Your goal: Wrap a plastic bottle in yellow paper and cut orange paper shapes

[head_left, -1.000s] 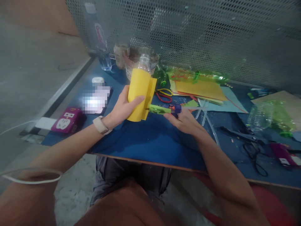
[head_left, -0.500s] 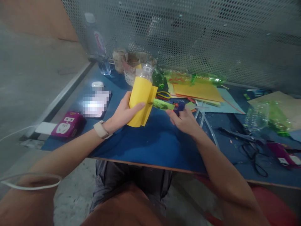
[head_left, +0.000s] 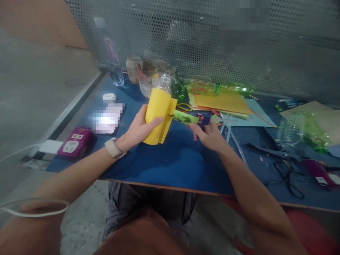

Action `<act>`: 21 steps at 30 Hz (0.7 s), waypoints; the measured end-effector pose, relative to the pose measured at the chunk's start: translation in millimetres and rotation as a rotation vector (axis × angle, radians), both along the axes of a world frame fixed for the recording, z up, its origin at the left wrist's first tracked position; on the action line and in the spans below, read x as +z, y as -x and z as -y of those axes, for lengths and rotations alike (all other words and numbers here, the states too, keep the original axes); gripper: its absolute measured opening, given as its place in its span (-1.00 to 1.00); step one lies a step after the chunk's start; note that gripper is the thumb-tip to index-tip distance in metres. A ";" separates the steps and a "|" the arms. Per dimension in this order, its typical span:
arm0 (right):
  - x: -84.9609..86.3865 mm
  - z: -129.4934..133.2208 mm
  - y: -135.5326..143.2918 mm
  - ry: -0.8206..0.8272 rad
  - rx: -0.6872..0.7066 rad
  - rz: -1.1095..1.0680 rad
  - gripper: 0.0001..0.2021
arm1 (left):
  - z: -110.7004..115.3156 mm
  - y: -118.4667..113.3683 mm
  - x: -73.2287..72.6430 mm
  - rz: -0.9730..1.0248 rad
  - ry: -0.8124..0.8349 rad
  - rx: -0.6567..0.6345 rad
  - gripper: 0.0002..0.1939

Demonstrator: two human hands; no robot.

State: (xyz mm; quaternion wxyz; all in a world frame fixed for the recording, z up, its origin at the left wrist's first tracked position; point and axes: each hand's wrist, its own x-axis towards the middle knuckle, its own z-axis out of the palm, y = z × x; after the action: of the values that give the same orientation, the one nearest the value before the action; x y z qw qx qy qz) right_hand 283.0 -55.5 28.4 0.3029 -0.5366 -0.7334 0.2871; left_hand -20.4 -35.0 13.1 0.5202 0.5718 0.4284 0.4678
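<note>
My left hand [head_left: 145, 127] is wrapped around a plastic bottle [head_left: 165, 82] covered in yellow paper [head_left: 158, 111], its clear neck tilted up and away from me. One flap of the paper stands off the bottle's right side. In my right hand [head_left: 208, 134] is a green and dark blue glue gun [head_left: 186, 117], pointing left. Its nozzle is at the flap's edge; whether they touch I cannot tell. A clear glue stick appears to poke out of its back end. Yellow-handled scissors [head_left: 184, 106] lie just behind the gun.
Glue sticks [head_left: 240, 152], coloured paper sheets [head_left: 225, 105], green bottles [head_left: 236, 87] and a basket [head_left: 145, 88] lie behind and right. Black scissors [head_left: 285, 166] are far right. At left are a phone [head_left: 117, 117], a purple socket block [head_left: 77, 141] and a water bottle [head_left: 115, 74]. A mesh panel [head_left: 159, 32] backs the table.
Both hands keep their grip, and the bottle and glue gun stay almost where they were. My right hand has shifted very slightly to the right; the view has tilted a little.
</note>
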 end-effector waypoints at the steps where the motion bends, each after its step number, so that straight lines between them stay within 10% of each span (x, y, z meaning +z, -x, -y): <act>1: 0.3 0.8 -0.2 0.012 0.018 -0.009 -0.34 | 0.1 -0.2 0.3 0.004 -0.001 0.002 -0.37; 21: 11.5 0.2 4.2 -0.073 -0.095 0.112 -0.40 | 3.4 -0.7 6.9 -0.049 -0.043 -0.030 -0.36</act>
State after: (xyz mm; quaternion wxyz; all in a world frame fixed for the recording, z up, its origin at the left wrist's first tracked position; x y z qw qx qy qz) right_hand 278.8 -55.7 39.9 0.2940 -0.5747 -0.7328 0.2151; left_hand -19.6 -38.4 20.0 0.5039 0.6005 0.4225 0.4550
